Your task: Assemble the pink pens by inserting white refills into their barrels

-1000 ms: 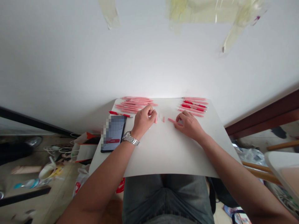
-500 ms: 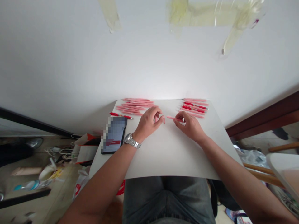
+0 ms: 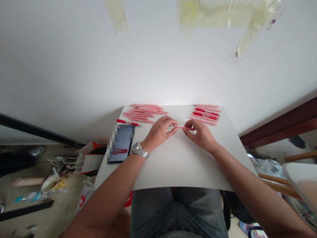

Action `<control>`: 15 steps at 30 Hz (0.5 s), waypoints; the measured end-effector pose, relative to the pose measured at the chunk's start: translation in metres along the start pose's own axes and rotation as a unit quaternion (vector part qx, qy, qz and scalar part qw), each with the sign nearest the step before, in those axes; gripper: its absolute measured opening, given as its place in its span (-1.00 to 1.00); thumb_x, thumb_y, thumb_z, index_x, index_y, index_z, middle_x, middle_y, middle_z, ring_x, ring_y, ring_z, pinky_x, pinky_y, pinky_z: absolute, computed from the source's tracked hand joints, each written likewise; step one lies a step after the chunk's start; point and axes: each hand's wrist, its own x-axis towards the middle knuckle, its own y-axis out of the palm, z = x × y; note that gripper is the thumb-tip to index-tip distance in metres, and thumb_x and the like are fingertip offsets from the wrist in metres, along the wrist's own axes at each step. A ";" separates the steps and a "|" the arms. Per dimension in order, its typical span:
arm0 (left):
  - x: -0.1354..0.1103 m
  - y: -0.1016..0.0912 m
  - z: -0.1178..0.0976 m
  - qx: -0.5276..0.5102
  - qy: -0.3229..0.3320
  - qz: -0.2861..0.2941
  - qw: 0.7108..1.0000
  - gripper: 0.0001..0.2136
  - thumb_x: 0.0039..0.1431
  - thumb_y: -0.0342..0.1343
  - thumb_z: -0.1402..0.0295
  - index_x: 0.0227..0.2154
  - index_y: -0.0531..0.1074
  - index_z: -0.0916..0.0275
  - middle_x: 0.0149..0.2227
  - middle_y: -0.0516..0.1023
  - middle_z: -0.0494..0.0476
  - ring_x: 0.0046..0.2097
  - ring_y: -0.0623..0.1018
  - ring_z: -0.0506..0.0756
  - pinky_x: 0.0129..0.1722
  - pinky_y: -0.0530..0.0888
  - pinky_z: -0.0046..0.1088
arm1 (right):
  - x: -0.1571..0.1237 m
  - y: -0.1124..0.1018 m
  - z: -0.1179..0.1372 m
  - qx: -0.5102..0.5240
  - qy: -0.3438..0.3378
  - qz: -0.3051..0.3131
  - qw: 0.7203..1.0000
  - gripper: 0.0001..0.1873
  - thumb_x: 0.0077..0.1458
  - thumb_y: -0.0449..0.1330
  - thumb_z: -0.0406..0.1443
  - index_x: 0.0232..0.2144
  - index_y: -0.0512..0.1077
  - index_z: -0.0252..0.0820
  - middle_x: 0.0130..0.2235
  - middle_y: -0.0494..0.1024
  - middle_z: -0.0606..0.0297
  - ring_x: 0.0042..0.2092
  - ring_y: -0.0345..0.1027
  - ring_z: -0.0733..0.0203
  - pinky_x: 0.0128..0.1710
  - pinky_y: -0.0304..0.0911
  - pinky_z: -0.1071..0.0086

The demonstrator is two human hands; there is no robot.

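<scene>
A slim pink pen (image 3: 181,127) lies level between my two hands, above the middle of the white table (image 3: 178,165). My right hand (image 3: 199,135) pinches its right end with thumb and fingers. At its left end, my left hand (image 3: 160,131) has thumb and fingertips closed; the small piece at those fingertips is mostly hidden. Several pink pens (image 3: 143,112) lie in a loose pile beyond my left hand. Behind my right hand is another group of pink pens (image 3: 204,121), with red pens (image 3: 204,115) among them.
A phone (image 3: 121,143) lies at the table's left edge, with a red pen (image 3: 128,123) just above it. The wall (image 3: 158,66) meets the table's far edge. Bags and a box (image 3: 91,162) stand on the floor at left; a chair (image 3: 302,181) is at right.
My left hand has moved slightly right, and its fingertips with a short pink piece now meet the pen's left end. The gap between the hands has closed. The pen piles look unchanged.
</scene>
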 end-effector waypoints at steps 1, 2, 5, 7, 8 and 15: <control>0.000 0.000 0.000 0.000 -0.001 0.002 1.000 -0.92 0.36 0.19 0.40 -0.12 0.49 0.16 -0.17 0.54 0.06 -0.17 0.54 0.07 -0.09 0.50 -0.34 | 0.000 0.000 0.001 0.001 0.000 -0.002 1.000 -0.89 0.29 0.24 -0.25 -0.20 0.36 -0.06 -0.28 0.56 0.26 -0.26 0.40 0.13 -0.28 0.29 0.26; 0.000 0.001 0.000 0.001 -0.002 0.005 1.000 -0.91 0.36 0.19 0.41 -0.11 0.50 0.15 -0.17 0.54 0.06 -0.17 0.54 0.07 -0.11 0.49 -0.35 | 0.000 -0.001 0.001 0.003 -0.001 -0.004 1.000 -0.90 0.29 0.24 -0.25 -0.20 0.36 -0.06 -0.28 0.55 0.26 -0.27 0.39 0.13 -0.29 0.28 0.26; 0.000 0.001 0.000 0.001 -0.004 0.011 1.000 -0.91 0.37 0.19 0.40 -0.12 0.52 0.14 -0.18 0.54 0.06 -0.18 0.54 0.06 -0.13 0.48 -0.37 | 0.001 -0.001 0.003 0.016 0.006 -0.010 1.000 -0.91 0.30 0.24 -0.24 -0.20 0.38 -0.06 -0.29 0.55 0.27 -0.29 0.37 0.14 -0.30 0.28 0.25; 0.000 0.001 -0.001 -0.004 -0.008 0.012 1.000 -0.94 0.37 0.18 0.39 -0.14 0.52 0.15 -0.18 0.54 0.06 -0.18 0.54 0.06 -0.14 0.48 -0.37 | 0.001 0.000 0.004 0.044 0.021 -0.016 0.999 -0.90 0.30 0.25 -0.22 -0.20 0.39 -0.05 -0.28 0.55 0.27 -0.31 0.37 0.16 -0.30 0.30 0.25; 0.000 0.001 -0.001 -0.009 -0.011 0.011 1.000 -0.94 0.38 0.18 0.38 -0.15 0.52 0.15 -0.18 0.54 0.06 -0.18 0.54 0.06 -0.15 0.48 -0.38 | 0.001 0.000 0.004 0.068 0.033 -0.021 0.997 -0.89 0.29 0.26 -0.21 -0.19 0.40 -0.05 -0.27 0.56 0.27 -0.31 0.37 0.16 -0.30 0.31 0.25; 0.000 0.001 0.002 -0.066 -0.042 -0.006 0.997 -0.94 0.39 0.16 0.34 -0.16 0.49 0.17 -0.21 0.55 0.08 -0.21 0.52 0.05 -0.21 0.48 -0.40 | 0.001 0.006 0.000 0.228 0.142 -0.039 0.962 -0.68 0.22 0.36 -0.05 -0.10 0.47 -0.06 -0.18 0.62 0.24 -0.20 0.52 0.12 -0.21 0.43 0.23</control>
